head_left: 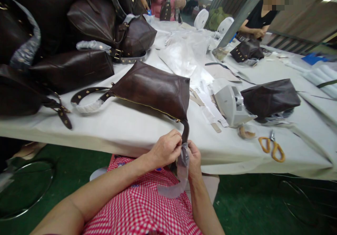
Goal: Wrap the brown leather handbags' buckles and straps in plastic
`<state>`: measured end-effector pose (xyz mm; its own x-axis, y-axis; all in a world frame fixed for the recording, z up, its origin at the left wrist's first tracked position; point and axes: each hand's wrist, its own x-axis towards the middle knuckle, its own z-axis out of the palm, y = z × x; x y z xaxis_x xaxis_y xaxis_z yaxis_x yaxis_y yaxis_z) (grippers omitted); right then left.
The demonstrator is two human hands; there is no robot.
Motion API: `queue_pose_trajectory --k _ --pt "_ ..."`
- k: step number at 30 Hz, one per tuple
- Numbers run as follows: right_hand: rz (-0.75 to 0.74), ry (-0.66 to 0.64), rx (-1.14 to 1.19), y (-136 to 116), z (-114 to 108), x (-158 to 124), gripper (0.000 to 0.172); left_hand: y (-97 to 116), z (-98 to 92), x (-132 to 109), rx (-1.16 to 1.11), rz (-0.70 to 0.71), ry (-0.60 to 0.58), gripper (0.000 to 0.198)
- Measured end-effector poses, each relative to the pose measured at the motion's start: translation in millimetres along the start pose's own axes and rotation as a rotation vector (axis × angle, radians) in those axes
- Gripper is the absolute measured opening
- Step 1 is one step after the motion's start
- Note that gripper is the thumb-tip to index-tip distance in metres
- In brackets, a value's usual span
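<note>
A dark brown leather bag (155,89) with a gold zipper lies on the pale-covered table, its near corner toward me. From that corner a strap (185,131) hangs down over the table edge. My left hand (168,147) pinches at the strap with its fingers closed, and my right hand (194,158) is closed around the clear plastic wrap (183,165) on the strap. The wrap's loose tail curls down over the checked apron. On the bag's left side, the other strap (88,96) loops on the table, partly wrapped in plastic.
Several brown bags (76,68) are piled at left. To the right are a white tape dispenser (230,105), orange-handled scissors (273,147), a tape roll (246,132) and another bag (270,98). Plastic sheets (184,52) lie behind. People stand across the table.
</note>
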<state>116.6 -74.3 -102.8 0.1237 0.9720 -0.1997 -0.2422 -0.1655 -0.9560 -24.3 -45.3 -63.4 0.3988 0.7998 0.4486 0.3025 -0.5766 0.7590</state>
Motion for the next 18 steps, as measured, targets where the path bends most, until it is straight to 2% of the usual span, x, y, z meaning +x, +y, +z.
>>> queue_pose_trajectory --k 5,8,13,15,18 --pt "-0.031 -0.025 -0.088 -1.2 -3.9 1.8 0.016 -4.1 0.6 2.3 -0.031 -0.056 -0.004 0.012" --pt "-0.03 -0.014 -0.079 4.0 -5.7 1.2 0.017 -7.0 -1.8 6.0 -0.102 -0.14 -0.029 0.011" --pt "-0.048 -0.001 -0.083 6.0 -4.1 -2.8 0.026 -16.0 -11.3 14.2 -0.49 -0.347 -0.174 0.006" --pt "-0.072 -0.043 -0.118 3.6 -4.3 -3.4 0.03 -18.0 -15.9 17.5 -0.569 -0.353 -0.238 0.009" --pt "-0.147 -0.069 -0.206 -0.8 -5.6 -2.5 0.03 -16.5 -20.1 19.4 -0.342 -0.226 -0.258 0.009"
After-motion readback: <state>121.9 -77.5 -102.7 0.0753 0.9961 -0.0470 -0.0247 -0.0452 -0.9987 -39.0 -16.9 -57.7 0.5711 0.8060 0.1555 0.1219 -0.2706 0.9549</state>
